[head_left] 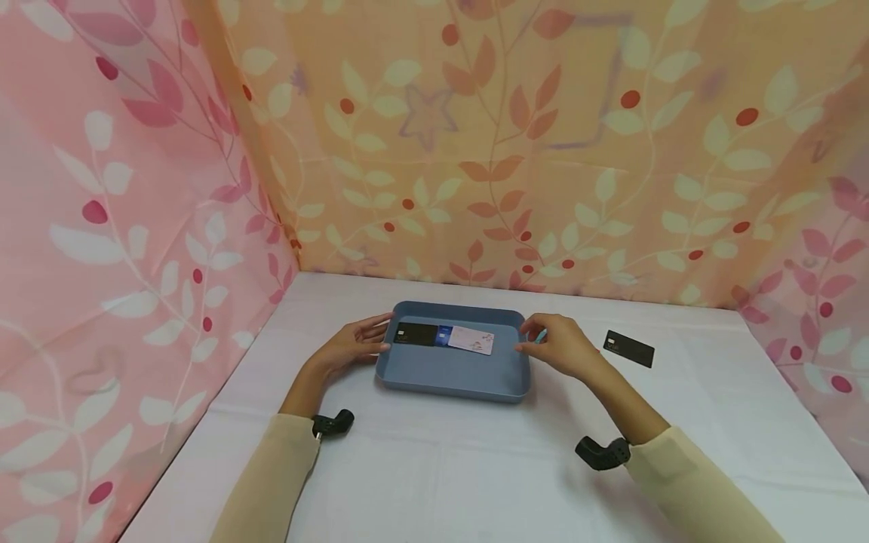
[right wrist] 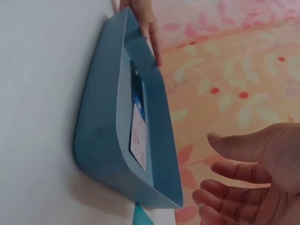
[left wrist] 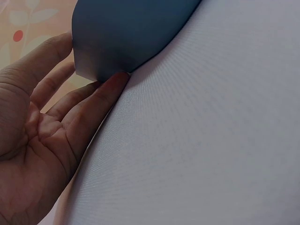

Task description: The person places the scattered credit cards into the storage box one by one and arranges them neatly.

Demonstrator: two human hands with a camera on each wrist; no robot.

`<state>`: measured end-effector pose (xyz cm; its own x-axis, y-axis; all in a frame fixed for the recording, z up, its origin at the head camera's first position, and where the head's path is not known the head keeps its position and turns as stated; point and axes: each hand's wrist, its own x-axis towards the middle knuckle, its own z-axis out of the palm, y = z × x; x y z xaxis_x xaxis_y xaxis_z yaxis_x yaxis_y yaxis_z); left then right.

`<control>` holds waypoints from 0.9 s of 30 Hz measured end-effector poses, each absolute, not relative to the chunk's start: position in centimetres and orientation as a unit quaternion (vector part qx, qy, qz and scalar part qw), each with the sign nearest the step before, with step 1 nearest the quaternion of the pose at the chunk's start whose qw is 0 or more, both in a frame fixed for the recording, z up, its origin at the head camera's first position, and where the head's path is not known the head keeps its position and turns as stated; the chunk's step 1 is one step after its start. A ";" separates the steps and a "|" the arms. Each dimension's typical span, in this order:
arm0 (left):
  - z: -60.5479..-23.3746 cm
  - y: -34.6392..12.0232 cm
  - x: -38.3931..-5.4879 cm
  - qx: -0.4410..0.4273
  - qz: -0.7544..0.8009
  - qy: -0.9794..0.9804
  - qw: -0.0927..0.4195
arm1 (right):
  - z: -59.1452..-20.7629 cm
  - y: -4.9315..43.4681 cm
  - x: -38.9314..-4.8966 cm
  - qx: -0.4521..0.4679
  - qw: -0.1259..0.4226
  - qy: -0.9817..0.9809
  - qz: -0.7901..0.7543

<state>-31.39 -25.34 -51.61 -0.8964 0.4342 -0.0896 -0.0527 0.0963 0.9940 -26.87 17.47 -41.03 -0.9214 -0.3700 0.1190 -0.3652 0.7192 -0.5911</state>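
Observation:
A shallow blue tray (head_left: 452, 381) stands on the white table. Inside it a black card (head_left: 416, 334), a blue card (head_left: 443, 335) and a pale pink flowered card (head_left: 471, 340) lie in an overlapping row. My left hand (head_left: 349, 343) touches the tray's left end with fairly straight fingers; in the left wrist view the fingertips meet its outer wall. By the tray's right end is my right hand (head_left: 560, 347), its fingers slightly bent with nothing between them in the right wrist view. Partly hidden beside the tray there, a teal and white piece (right wrist: 142, 215) shows, probably another card.
Another black card (head_left: 629, 349) lies on the white tabletop (head_left: 434, 467), right of my right hand. Flowered cloth walls (head_left: 475, 151) rise behind the table and at both sides. Each wrist carries a black camera mount (head_left: 603, 453).

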 end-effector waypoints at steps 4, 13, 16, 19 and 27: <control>-51.7 -25.4 -31.3 0.129 0.663 0.714 0.186 | -41.1 18.4 -26.3 -0.178 0.012 0.925 -0.334; -51.8 -25.4 -31.2 0.122 0.660 0.717 0.188 | -41.4 20.7 -25.7 -0.115 0.012 0.923 -0.367; -51.9 -25.4 -31.2 0.123 0.660 0.717 0.187 | -41.7 21.6 -25.8 -0.103 0.007 0.922 -0.372; -51.9 -25.4 -31.2 0.125 0.661 0.716 0.187 | -42.0 22.4 -26.1 -0.095 0.001 0.921 -0.377; -51.5 -25.3 -31.3 0.129 0.655 0.721 0.185 | -42.9 24.1 -26.8 -0.063 -0.014 0.918 -0.392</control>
<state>-31.28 -25.31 -51.55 -0.8982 0.4283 -0.0987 -0.0575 0.1083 0.9925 -26.78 24.12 -42.86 -0.9916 -0.1054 0.0748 -0.1269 0.6850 -0.7174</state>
